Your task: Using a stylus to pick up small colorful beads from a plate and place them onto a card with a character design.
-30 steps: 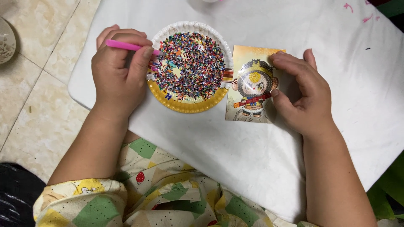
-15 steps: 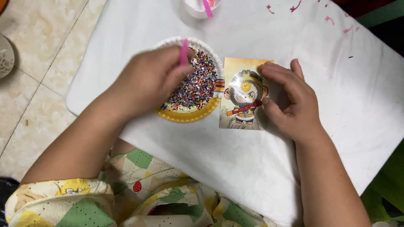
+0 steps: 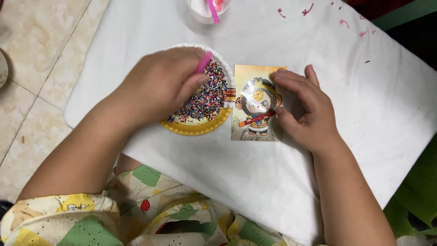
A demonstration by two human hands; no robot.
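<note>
Left hand (image 3: 159, 86) has swung in over the paper plate of coloured beads (image 3: 207, 98), pinching the pink pen (image 3: 204, 63), its tip now dipping toward the beads. Right hand (image 3: 302, 107), fingers lightly curled, stays pressed on the bead-picture card (image 3: 252, 102) just right of the plate, mid-table.

A single head-worn camera looks steeply down, from close above, onto the white table (image 3: 318, 68) and the person's lap
</note>
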